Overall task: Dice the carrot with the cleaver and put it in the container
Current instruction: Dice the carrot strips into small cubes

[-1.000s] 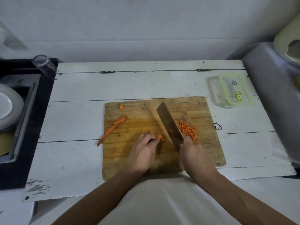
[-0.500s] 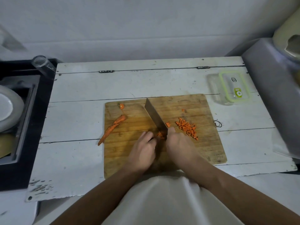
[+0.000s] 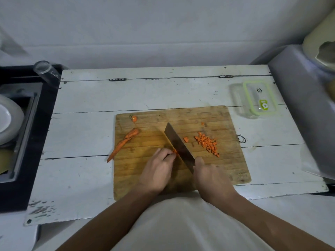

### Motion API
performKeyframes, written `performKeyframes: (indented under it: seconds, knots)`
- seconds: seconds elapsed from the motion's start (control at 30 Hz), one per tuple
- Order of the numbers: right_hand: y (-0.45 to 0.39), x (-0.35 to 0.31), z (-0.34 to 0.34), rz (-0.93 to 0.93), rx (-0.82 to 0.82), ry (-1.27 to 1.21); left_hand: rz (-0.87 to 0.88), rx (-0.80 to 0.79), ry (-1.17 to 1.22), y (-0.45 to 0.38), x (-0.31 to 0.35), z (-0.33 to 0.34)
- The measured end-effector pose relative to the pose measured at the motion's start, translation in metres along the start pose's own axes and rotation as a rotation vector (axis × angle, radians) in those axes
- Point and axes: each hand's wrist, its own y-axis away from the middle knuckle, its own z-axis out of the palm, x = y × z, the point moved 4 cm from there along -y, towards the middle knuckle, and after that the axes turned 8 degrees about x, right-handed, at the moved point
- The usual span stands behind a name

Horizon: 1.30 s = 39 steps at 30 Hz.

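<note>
White painted wooden plank table (image 3: 126,95), worn at the near left corner, carrying all items below. Grey metal housing (image 3: 301,109) at the right edge, overlapping the table's right side. Black-framed sink unit (image 3: 45,109) to the left, with a white round plate (image 3: 7,120) in it and a clear drinking glass (image 3: 46,70) tilted at its far corner. Rectangular brown wooden cutting board (image 3: 208,171), centre of the table, scored with knife marks. Clear plastic container with green-rimmed lid (image 3: 253,98), on the table just beyond the board's far right corner, apart from it. Steel cleaver with broad rectangular blade (image 3: 178,144), lying diagonally across the board's middle, tip toward the far left. Right hand (image 3: 210,175), fingers curled round the cleaver's handle, which is hidden. Left hand (image 3: 157,169), fingertips bent and pinching a small orange carrot piece (image 3: 175,151) against the board, touching the blade's left face. Long thin orange carrot strip (image 3: 125,143), at the board's left edge, its tip overhanging onto the table. Pile of diced orange carrot cubes (image 3: 207,143), right of the blade; single larger cube (image 3: 185,139) between pile and blade; stray cube (image 3: 202,123) farther back. Carrot top stub (image 3: 134,118), near the far left corner of the board. Small dark ring (image 3: 241,139), on the table beside the board's right edge.
</note>
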Motion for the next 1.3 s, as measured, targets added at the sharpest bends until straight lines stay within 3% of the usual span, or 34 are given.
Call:
performKeyframes:
  seconds: [0.3, 0.5, 0.87, 1.03, 1.2, 1.3]
  knots:
    - [-0.043, -0.023, 0.0, 0.008, 0.109, -0.077, 0.033, -0.074, -0.023, 0.003, -0.007, 0.008]
    - [-0.018, 0.001, -0.004, 0.037, 0.107, -0.111, -0.065, 0.039, 0.038, 0.016, -0.001, -0.009]
    - [-0.005, -0.007, -0.001, -0.016, 0.007, 0.015, 0.073, -0.002, -0.093, 0.013, -0.002, -0.007]
    - [-0.031, -0.02, -0.002, 0.021, 0.058, -0.064, 0.095, -0.005, -0.08, 0.011, -0.004, -0.005]
    - [-0.033, 0.008, -0.011, 0.105, 0.116, -0.109, 0.046, -0.03, -0.041, 0.01, -0.005, -0.007]
    - [-0.024, 0.012, -0.015, 0.069, 0.108, -0.113, 0.042, -0.054, -0.044, 0.009, -0.004, -0.007]
